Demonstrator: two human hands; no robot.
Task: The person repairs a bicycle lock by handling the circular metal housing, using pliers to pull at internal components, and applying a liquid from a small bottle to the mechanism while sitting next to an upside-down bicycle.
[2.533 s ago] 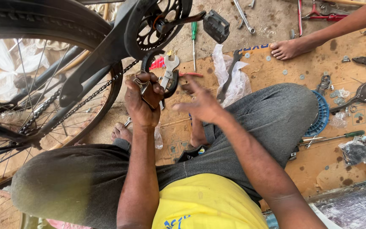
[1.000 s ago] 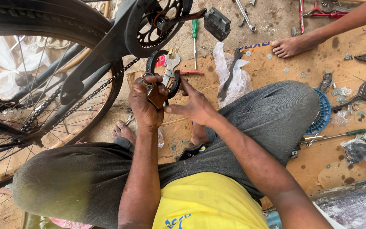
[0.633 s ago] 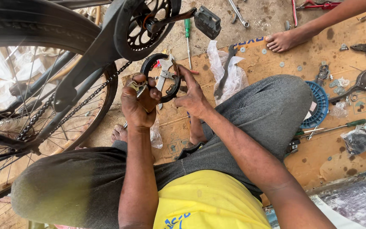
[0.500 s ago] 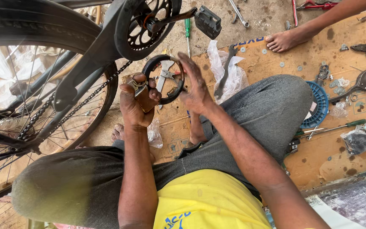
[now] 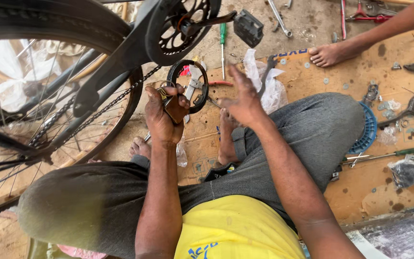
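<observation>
The upturned bicycle (image 5: 97, 62) fills the upper left, its rear wheel (image 5: 34, 105) the largest thing in view; every place below is told from that wheel. The person's grey-trousered legs (image 5: 283, 144) fold just below and to the right of it, with the yellow shirt (image 5: 235, 230) lower still, at the bottom edge; one bare foot (image 5: 140, 146) pokes out right under the tyre. A sheet of brown cardboard (image 5: 360, 192) lies well to the right of the wheel, strewn with washers and tools; on it a blue ribbed disc (image 5: 367, 129) shows half hidden behind the knee, and a crumpled clear plastic bag (image 5: 264, 81) sits nearer the wheel. The chainring and crank (image 5: 178, 24), with a black pedal (image 5: 247, 29), hang above the wheel's right side; the chain (image 5: 116, 100) runs down across the spokes. Another person's bare foot (image 5: 329, 53) rests far to the right, at the top of the cardboard. The black ring-shaped lock (image 5: 188, 86) is held up just right of the tyre; the left hand (image 5: 161, 115) is closed around its small body, fingers curled tight; the right hand (image 5: 240, 98) hovers spread and empty beside the ring, not touching it. A green-handled screwdriver (image 5: 223, 48) lies above the ring.
</observation>
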